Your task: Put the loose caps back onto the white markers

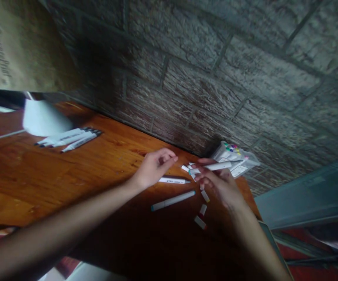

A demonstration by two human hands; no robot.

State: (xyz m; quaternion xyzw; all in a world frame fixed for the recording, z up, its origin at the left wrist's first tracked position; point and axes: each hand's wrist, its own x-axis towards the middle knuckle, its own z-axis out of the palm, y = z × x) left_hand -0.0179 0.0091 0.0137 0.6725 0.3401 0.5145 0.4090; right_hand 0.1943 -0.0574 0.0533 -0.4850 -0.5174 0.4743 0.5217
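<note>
My right hand (220,183) grips a white marker (212,167) between thumb and fingers. The marker lies nearly level, with a teal end to the left and a grey tapered end to the right. My left hand (157,166) hovers just left of it, fingers curled in and thumb near the fingertips, with nothing visible in them. Below the hands, a white marker (174,180) with a grey tapered end and another with teal ends (173,201) lie on the wooden table (122,156). Small white caps (200,222) are scattered near my right hand; one cap (185,168) lies between the hands.
A clear plastic case (252,158) with colourful-ended markers stands against the stone wall (192,78), behind my right hand. Several white markers (75,138) lie together at the left, beside a lamp's white base (44,117) and brown shade (31,50). The table's right edge is close to my right forearm.
</note>
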